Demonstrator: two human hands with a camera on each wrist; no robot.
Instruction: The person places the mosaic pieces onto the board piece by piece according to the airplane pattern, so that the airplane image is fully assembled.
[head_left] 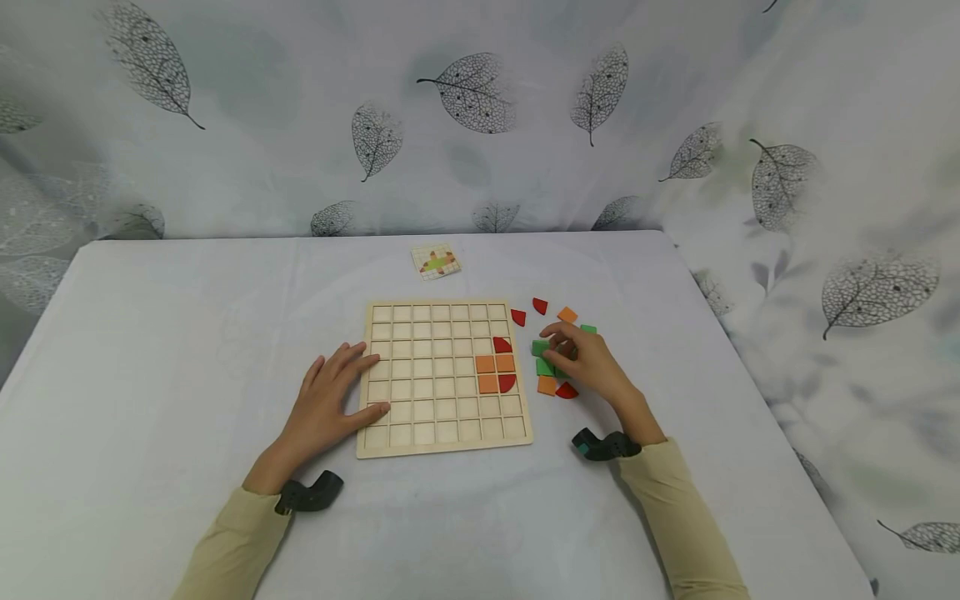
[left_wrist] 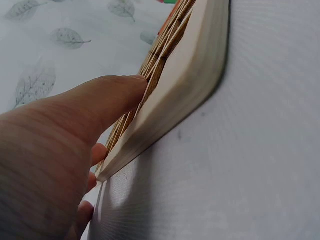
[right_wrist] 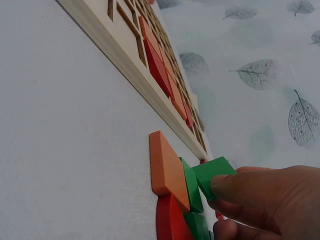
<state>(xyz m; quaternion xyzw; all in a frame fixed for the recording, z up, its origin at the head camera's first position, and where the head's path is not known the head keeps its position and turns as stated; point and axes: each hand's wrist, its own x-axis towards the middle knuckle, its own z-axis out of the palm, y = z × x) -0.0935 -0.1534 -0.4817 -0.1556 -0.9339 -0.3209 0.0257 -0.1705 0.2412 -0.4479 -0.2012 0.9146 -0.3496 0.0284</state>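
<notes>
A wooden grid board (head_left: 433,411) lies on the table, with orange square tiles (head_left: 488,383) and red quarter-circle tiles (head_left: 507,383) set in cells on its right side. My left hand (head_left: 321,410) rests at the board's left edge, its fingers spread and the thumb (left_wrist: 117,95) over the rim. Beside the board's right edge, my right hand (head_left: 592,362) pinches a green square tile (right_wrist: 215,172) between thumb and fingers. It is tilted just above the loose pieces, among them another green tile (right_wrist: 191,185), an orange tile (right_wrist: 167,165) and a red piece (right_wrist: 170,220).
Behind the board lies a small card (head_left: 436,262) printed with a green, orange and red figure on a grid. More loose pieces sit near the right hand, including red quarter-circles (head_left: 540,306) and an orange square (head_left: 567,315). A white cloth covers the table (head_left: 187,350).
</notes>
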